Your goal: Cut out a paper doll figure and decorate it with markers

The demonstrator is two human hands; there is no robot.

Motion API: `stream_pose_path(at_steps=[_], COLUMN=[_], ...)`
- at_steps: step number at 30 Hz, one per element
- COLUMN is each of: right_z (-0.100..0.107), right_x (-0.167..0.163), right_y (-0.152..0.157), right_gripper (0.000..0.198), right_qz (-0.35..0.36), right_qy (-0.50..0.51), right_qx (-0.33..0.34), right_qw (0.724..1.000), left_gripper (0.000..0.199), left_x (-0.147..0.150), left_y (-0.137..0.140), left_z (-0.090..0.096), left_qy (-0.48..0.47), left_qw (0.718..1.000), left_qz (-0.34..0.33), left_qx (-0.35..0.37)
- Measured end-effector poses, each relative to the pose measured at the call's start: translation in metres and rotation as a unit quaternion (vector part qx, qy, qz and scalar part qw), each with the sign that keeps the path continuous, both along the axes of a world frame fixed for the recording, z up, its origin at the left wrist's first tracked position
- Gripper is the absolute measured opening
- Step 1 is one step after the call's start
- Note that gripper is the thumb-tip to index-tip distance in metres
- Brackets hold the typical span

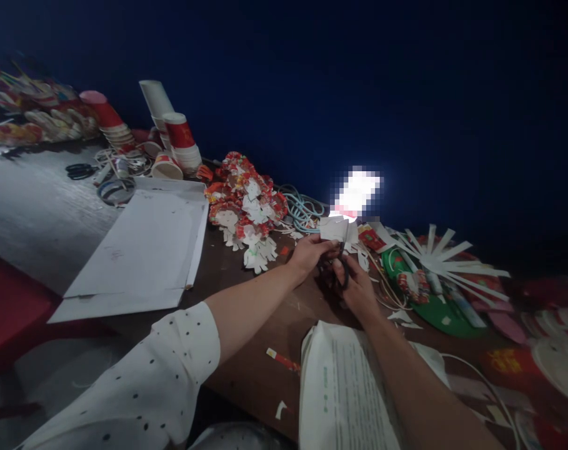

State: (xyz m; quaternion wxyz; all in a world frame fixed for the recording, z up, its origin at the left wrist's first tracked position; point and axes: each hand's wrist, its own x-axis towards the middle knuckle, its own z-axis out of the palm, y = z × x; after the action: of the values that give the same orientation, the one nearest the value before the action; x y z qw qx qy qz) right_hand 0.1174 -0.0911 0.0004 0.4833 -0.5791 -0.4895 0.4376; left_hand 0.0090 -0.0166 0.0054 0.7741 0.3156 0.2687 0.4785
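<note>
My left hand (309,255) is closed on a piece of white paper (331,230), thumb and fingers at its lower edge. Black-handled scissors (345,275) are in my right hand (360,290), with fingers around the handles. The blades point away from me and lie against the white paper; how far they are spread is too blurred to make out. Just beyond the paper glows a bright pixelated screen (358,190). White scraps lie on the brown table (237,306) around my hands.
Left of my hands is a heap of red and white paper cutouts (250,206), then a flat white box (143,244). Stacked paper cups (183,140) stand behind. A coiled cable (302,209), green plate (445,319) with paper strips, and printed sheets (340,387) surround the workspace.
</note>
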Motion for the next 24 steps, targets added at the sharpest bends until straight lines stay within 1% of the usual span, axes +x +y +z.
stream_pose_path(at_steps=[8, 13, 19, 24], right_z=[0.0058, 0.0057, 0.0068, 0.0077], right_x=[-0.0023, -0.0024, -0.0034, -0.0034], right_y=[-0.0025, -0.0018, -0.0034, -0.0046], right_gripper=[0.048, 0.048, 0.050, 0.048], right_qz=[-0.011, -0.015, -0.008, -0.016], right_qy=[-0.005, -0.004, -0.015, -0.026], right_qx=[-0.010, -0.008, -0.003, 0.002], right_qw=[1.000, 1.000, 1.000, 1.000], left_gripper=[0.032, 0.030, 0.026, 0.028], left_x=[-0.0011, -0.0002, 0.0012, 0.0015], left_y=[-0.0001, 0.0010, 0.0038, 0.0046], left_z=[0.0012, 0.0004, -0.0039, -0.0056], left_qy=[0.002, -0.001, 0.014, 0.024], left_qw=[1.000, 1.000, 1.000, 1.000], left_qz=[-0.001, 0.005, 0.013, 0.007], left_qx=[-0.015, -0.025, -0.024, -0.015])
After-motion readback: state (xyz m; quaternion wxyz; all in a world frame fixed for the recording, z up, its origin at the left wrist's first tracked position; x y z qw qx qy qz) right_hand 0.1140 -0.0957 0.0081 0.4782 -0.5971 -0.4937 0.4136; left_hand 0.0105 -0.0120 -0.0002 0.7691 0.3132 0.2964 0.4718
